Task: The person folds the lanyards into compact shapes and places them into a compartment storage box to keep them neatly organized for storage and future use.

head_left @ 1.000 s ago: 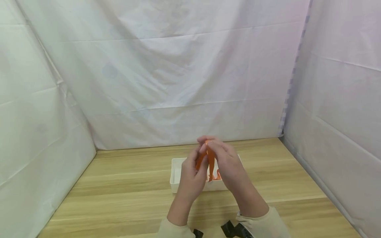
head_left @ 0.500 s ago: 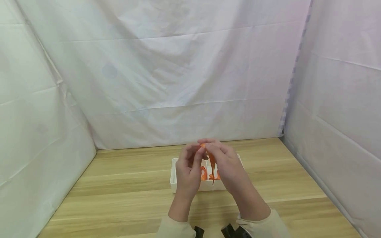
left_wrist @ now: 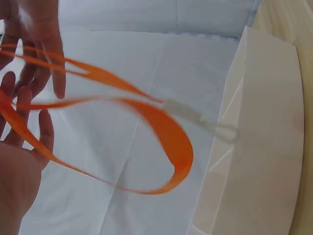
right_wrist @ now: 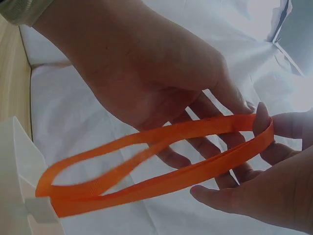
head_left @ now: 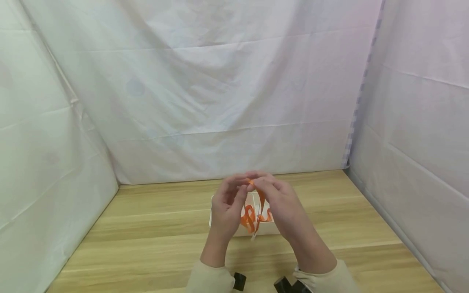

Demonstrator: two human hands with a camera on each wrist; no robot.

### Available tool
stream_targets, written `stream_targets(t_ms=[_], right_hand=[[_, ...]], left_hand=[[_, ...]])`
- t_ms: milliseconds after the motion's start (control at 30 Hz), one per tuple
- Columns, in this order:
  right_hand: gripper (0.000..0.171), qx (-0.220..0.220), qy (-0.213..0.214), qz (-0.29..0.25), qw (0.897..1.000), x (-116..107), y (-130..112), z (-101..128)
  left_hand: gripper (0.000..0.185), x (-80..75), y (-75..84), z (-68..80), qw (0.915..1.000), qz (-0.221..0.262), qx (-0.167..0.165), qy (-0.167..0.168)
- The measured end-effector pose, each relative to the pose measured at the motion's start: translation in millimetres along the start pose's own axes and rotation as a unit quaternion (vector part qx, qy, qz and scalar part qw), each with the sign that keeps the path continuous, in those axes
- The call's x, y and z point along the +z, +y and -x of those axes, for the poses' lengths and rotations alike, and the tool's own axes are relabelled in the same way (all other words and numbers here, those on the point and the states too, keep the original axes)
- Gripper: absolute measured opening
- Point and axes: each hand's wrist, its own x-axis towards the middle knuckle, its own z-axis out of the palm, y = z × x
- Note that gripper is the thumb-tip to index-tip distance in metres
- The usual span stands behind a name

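Observation:
An orange lanyard [right_wrist: 195, 171] with a whitish plastic clip [left_wrist: 183, 111] hangs in loops from both hands above a white box [head_left: 264, 230]. My left hand [head_left: 227, 207] pinches the upper band between thumb and fingers. Close against it, my right hand [head_left: 283, 203] also pinches the band, thumb and index finger near the top. In the left wrist view the loops hang away from the fingers, and the clip is in front of the box's side. Fingers partly hide the band where the two hands meet.
The box stands on a wood-grain table [head_left: 146, 236] and has a divider [head_left: 254, 201]. Something orange [head_left: 269, 215] shows in its right compartment. White cloth [head_left: 220, 89] hangs behind the table and along both sides. Black objects [head_left: 239, 280] sit by the sleeves.
The left hand has moved slightly left and turned, its thumb and fingers spreading apart. More of the lanyard's loop now hangs below the hands, with the clip end lower. The right hand stays nearly in place.

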Motion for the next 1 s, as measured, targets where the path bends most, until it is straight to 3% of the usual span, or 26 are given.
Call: stream_targets(t_ms=[133, 300, 433, 633, 767, 1000], right_hand=[[0.031, 0.009, -0.009, 0.002, 1.0, -0.8, -0.9, 1.3], [0.03, -0.003, -0.03, -0.014, 0.999, -1.1, -0.1, 1.0], [0.031, 0.005, -0.018, -0.001, 1.0, -2.2, 0.3, 1.0], [0.036, 0.01, -0.003, 0.003, 1.0, -3.3, -1.9, 3.7], [0.038, -0.004, 0.004, -0.004, 1.0, -2.5, -3.1, 5.3], [0.032, -0.008, 0.011, -0.028, 1.0, -0.4, 0.5, 5.2]], left_hand=[[0.016, -5.3, 1.3, -1.3, 0.9988, 0.038, -0.026, -0.016], [0.019, -8.3, 5.3, -4.6, 0.9976, 0.038, -0.046, -0.034], [0.021, -11.3, 3.5, -3.6, 0.9951, 0.039, -0.08, -0.043], [0.018, -15.0, -2.2, -1.2, 0.9873, 0.094, -0.111, -0.064], [0.019, -11.5, 1.6, -4.0, 0.9846, 0.106, -0.129, -0.053], [0.015, -8.4, 5.7, -8.0, 0.9859, 0.109, -0.117, -0.049]])
